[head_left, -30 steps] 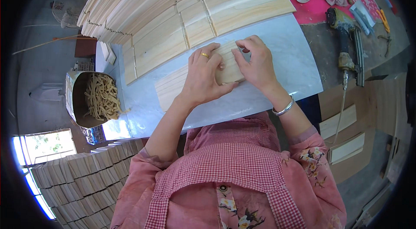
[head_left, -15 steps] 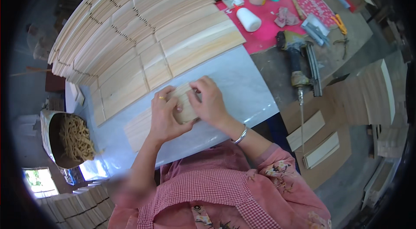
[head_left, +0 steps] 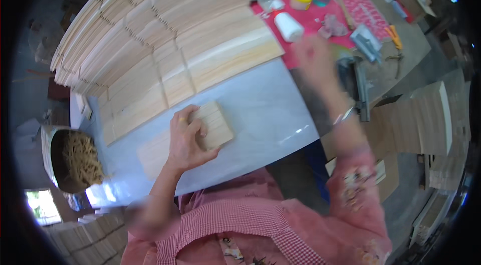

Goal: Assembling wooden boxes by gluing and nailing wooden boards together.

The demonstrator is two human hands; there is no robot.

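- While the left hand (head_left: 189, 141) alone presses flat on the small wood block (head_left: 216, 124) atop the thin veneer strip (head_left: 155, 152) on the pale counter (head_left: 270, 109), the block could slide and skew.
- Reaching out blurred toward the red mat (head_left: 320, 22), the right hand (head_left: 316, 59) could knock the white roll (head_left: 289, 26); whether its fingers are spread or closed cannot be told.
- Stacked veneer sheets (head_left: 165, 34) just beside might be nudged.

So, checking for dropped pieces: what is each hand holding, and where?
Left hand presses flat on the small wood block, at its left end. Right hand is blurred, apparently empty.
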